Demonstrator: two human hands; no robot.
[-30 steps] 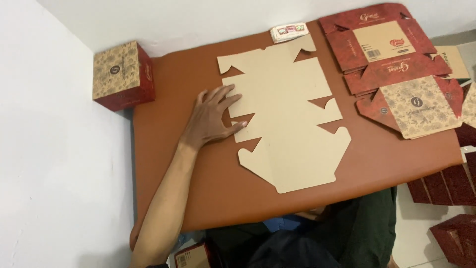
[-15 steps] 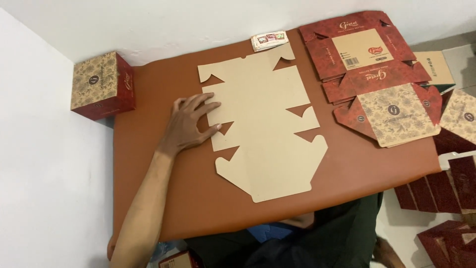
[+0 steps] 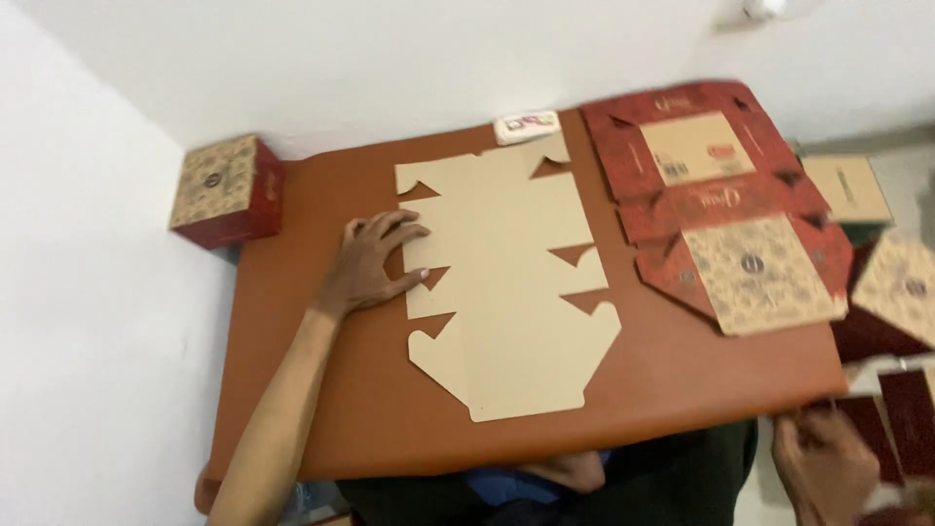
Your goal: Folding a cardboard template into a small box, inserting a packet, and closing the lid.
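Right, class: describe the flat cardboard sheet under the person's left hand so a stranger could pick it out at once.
Start at the brown table. In its middle lies a plain beige die-cut box blank, unfolded, with the left hand resting on its left edge. Unlike the red patterned blanks to its right and the folded box at the far left corner, it shows no print and has notched edges.

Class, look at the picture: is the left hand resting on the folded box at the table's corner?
No. The left hand lies flat on the edge of the plain cardboard sheet, apart from the folded box.
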